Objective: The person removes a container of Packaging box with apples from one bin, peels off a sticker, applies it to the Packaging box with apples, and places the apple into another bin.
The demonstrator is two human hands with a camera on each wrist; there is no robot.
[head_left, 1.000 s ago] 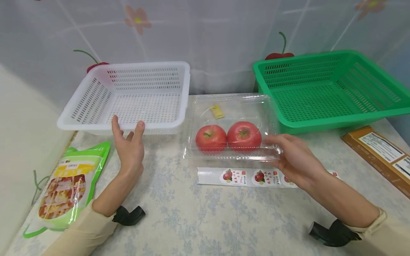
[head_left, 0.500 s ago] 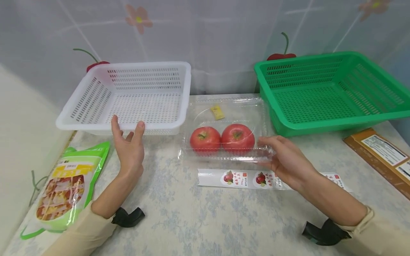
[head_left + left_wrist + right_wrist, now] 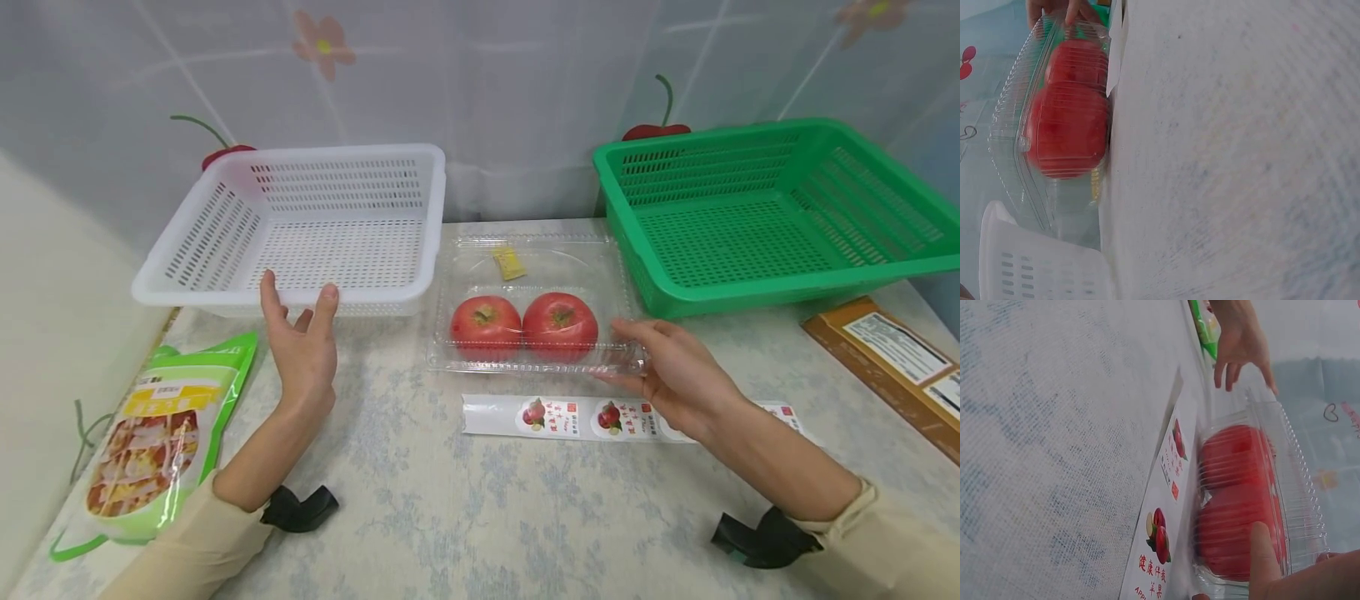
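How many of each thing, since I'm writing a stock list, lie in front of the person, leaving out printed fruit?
Baskets: 2 (white basket, green basket)
Apples: 2
Clear box: 1
Yellow packet: 1
Sticker strip: 1
Green bag: 1
Brown package: 1
Total: 9

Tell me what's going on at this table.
A person's right grip holds the near right corner of a clear, rectangular plastic box containing two round red apples; a small yellow packet shows through the plastic. The left grip is at the near rim of a white, rectangular plastic basket. A white strip of apple labels lies before the box.
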